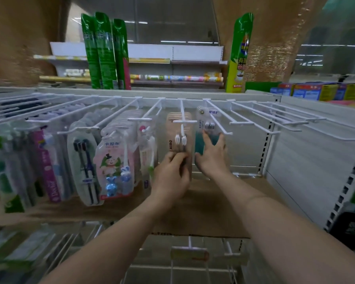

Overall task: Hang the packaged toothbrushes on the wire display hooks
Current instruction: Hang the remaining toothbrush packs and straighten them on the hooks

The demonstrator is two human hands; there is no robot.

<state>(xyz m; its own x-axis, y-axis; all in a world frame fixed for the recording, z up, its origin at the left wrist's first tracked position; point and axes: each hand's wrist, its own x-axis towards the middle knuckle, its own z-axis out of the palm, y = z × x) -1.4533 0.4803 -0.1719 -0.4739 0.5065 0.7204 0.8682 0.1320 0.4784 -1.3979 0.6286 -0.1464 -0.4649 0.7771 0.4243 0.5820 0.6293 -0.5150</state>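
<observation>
L hand (171, 171) grips beige pack (177, 138) (hooked), R hand (212, 154) touches teal pack (201, 130).

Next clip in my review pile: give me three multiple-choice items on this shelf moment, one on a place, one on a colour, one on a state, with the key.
1. Where does the beige AUBO pack hang?
A. Just left of the teal pack
B. At the far left end
C. On the lower rack

2. What colour are the tall packs standing on top of the shelf?
A. Red
B. Green
C. Black

3. What is the left hand doing?
A. Hanging idle
B. Resting on the cardboard
C. Holding the bottom of the AUBO pack

Key: 1 A, the teal pack is on the next hook to its right. 2 B, their wrappers are plainly green. 3 C, its fingers curl round the pack's lower end, while the right hand touches the teal pack with spread fingers.
</observation>
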